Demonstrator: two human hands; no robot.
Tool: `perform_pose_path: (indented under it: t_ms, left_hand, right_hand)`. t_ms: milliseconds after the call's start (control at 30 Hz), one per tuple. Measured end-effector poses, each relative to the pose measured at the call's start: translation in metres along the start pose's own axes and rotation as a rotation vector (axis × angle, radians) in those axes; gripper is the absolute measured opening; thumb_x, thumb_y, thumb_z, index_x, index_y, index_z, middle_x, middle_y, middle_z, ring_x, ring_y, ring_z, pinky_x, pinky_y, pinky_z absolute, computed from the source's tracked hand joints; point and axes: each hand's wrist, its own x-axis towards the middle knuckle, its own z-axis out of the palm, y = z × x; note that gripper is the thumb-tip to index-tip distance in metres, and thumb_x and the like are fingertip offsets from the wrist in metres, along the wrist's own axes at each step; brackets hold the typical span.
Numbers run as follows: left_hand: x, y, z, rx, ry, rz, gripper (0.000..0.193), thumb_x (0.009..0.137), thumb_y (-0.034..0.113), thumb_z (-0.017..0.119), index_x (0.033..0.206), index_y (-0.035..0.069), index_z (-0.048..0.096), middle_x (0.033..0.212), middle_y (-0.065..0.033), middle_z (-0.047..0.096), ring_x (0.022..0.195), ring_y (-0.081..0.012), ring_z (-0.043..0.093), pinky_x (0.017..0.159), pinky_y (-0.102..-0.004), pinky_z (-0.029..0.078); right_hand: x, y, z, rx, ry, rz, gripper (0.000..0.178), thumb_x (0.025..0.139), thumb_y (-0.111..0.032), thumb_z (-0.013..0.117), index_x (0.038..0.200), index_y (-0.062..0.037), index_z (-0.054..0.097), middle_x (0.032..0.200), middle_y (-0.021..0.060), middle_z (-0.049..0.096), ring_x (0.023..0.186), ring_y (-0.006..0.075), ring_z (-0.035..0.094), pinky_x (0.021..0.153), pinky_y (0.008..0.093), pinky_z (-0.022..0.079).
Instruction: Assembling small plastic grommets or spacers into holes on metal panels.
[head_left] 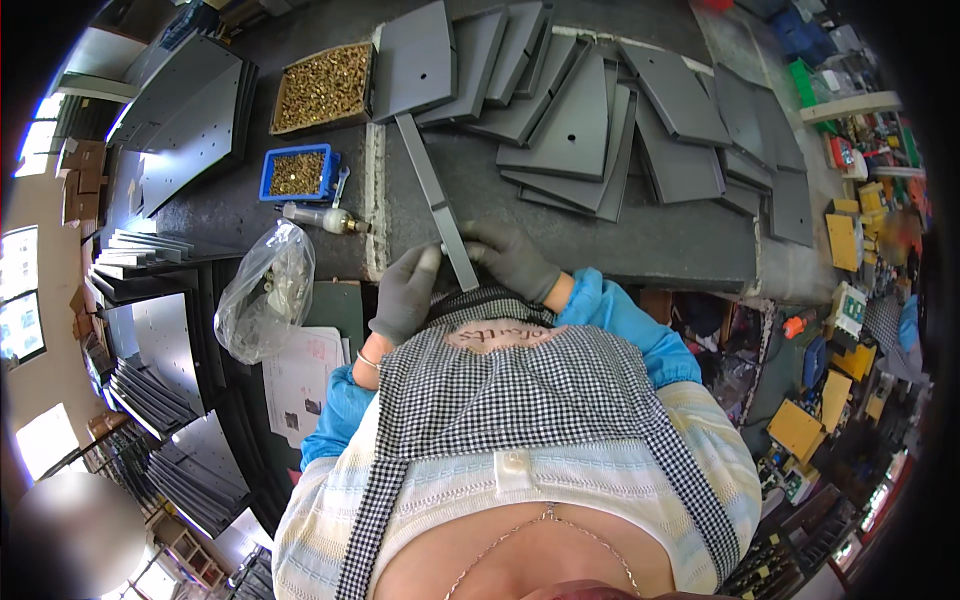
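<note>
A dark grey metal panel (432,190) stands nearly edge-on to me, its near end close to my apron and its far end by the stack. My left hand (402,298), in a grey glove, is closed at the panel's near left side, with the thumb up by its edge. On the other side my right hand (515,262), gloved the same way, has its fingers bent against the panel near that end. The undersides of both hands are hidden, so any small part in them cannot be made out.
Overlapping grey panels (560,140) cover the far middle and right of the bench. At left stand a carton of brass-coloured fasteners (322,88), a blue bin (297,173), a wrench (341,186), a power driver (325,217) and a clear plastic bag (265,290). Larger sheets (195,125) lean beyond.
</note>
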Motion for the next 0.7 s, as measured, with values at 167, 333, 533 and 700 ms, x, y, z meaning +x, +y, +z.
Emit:
perform_pose_path:
  t_ms: [167,333,533,700]
  left_hand:
    - [0.016,-0.015,-0.003,0.322,0.039,0.174,0.029,0.098,0.02,0.067,0.119,0.0,0.071,0.107,-0.0162,0.075,0.096,-0.022,0.072,0.086,-0.0336,0.055]
    - [0.017,0.004,-0.005,0.475,0.021,0.343,0.026,0.094,0.016,0.069,0.114,0.0,0.072,0.104,-0.0191,0.074,0.097,-0.0253,0.073,0.086,-0.0357,0.055]
    - [0.021,0.023,-0.006,0.688,-0.058,0.584,0.024,0.087,0.011,0.072,0.11,0.003,0.072,0.099,-0.0195,0.073,0.091,-0.0359,0.071,0.081,-0.0422,0.055]
    - [0.03,-0.003,-0.012,0.635,-0.035,0.462,0.026,0.085,0.01,0.073,0.11,0.003,0.071,0.096,-0.0202,0.073,0.091,-0.0378,0.071,0.082,-0.043,0.055]
  right_hand:
    - [-0.005,0.012,0.008,0.302,-0.045,0.303,0.04,0.103,-0.026,0.062,0.136,-0.0054,0.061,0.119,0.0131,0.071,0.106,0.0206,0.069,0.093,0.0329,0.056]
    - [0.007,0.035,0.015,-0.012,0.017,0.153,0.037,0.103,-0.032,0.056,0.121,-0.0023,0.069,0.113,0.0218,0.071,0.106,0.0325,0.069,0.093,0.0406,0.052]
    - [0.02,0.008,0.01,0.113,0.049,0.384,0.049,0.106,-0.047,0.046,0.107,-0.0053,0.072,0.084,0.0126,0.069,0.072,0.0239,0.063,0.065,0.0356,0.048]
    - [0.018,0.0,0.004,0.234,-0.096,0.658,0.048,0.106,-0.05,0.047,0.114,-0.0103,0.074,0.094,0.0044,0.071,0.077,0.0121,0.062,0.068,0.0289,0.05]
